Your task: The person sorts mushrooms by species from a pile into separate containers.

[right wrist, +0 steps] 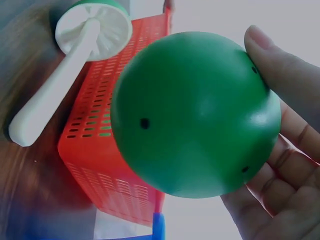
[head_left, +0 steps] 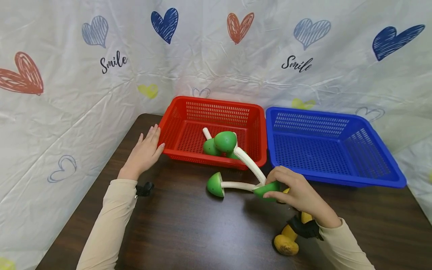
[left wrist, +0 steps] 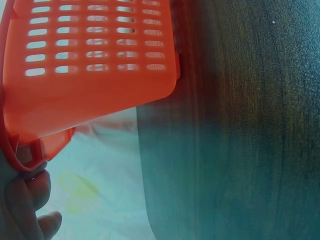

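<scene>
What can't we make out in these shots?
Head: full shapes and count of yellow mushrooms; right hand and wrist strap cover parts.
Right wrist: stem of held green mushroom, behind its cap; most of blue basket, cut off by bottom edge.
Left wrist: much of left hand, cut off by left edge.

Cam. survey: 1 overhead-type head view, 2 close wrist views.
Head cam looks fwd. & down from above near side of dark-brown wood-grain table (head_left: 189, 232), far enough back to take in whole red slotted plastic basket (head_left: 219, 101), whole blue slotted plastic basket (head_left: 314, 113) & white heart-printed cloth (head_left: 202, 48) behind. L. wrist cam v. close to red basket's outer wall; view turned sideways, tabletop at R. of frame. R. wrist cam close up to smooth green black-dotted mushroom cap (right wrist: 195, 115), centre frame; also sideways, tabletop at L. Red basket common to all 3; green cap shared by head & R. wrist.
</scene>
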